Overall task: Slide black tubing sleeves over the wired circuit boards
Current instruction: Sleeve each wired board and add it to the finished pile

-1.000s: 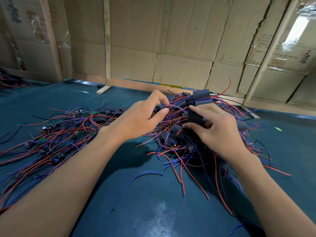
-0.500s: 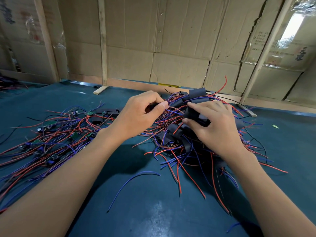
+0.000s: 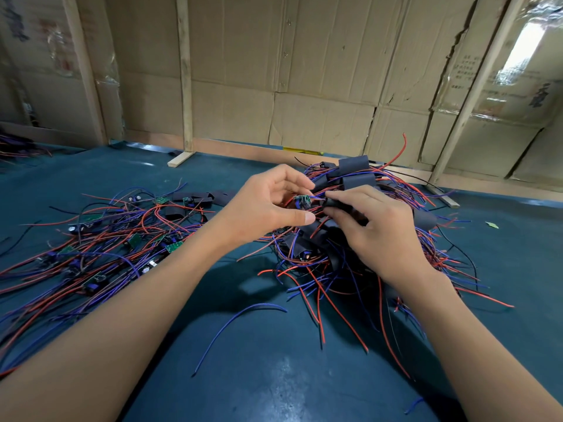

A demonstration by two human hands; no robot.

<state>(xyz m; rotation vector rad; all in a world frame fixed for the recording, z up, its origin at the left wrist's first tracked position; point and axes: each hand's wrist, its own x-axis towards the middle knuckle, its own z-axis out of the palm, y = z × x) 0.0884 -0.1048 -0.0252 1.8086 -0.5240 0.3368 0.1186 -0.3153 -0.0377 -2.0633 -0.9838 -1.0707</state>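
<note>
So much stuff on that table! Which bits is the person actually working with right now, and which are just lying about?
In use:
- green circuit board, at the left hand
- black tubing sleeve, pinched by the right hand
- pile of sleeved boards beneath the hands

Lying about:
- bare wired boards on the left
- loose blue wire
- cardboard wall

Bare tabletop [image 3: 274, 376] lies near the person, crossed only by one loose blue wire [image 3: 231, 327]. Wire tangles block the left [image 3: 100, 239] and the right [image 3: 365, 263]; a cardboard wall [image 3: 304, 86] closes the far side.
</note>
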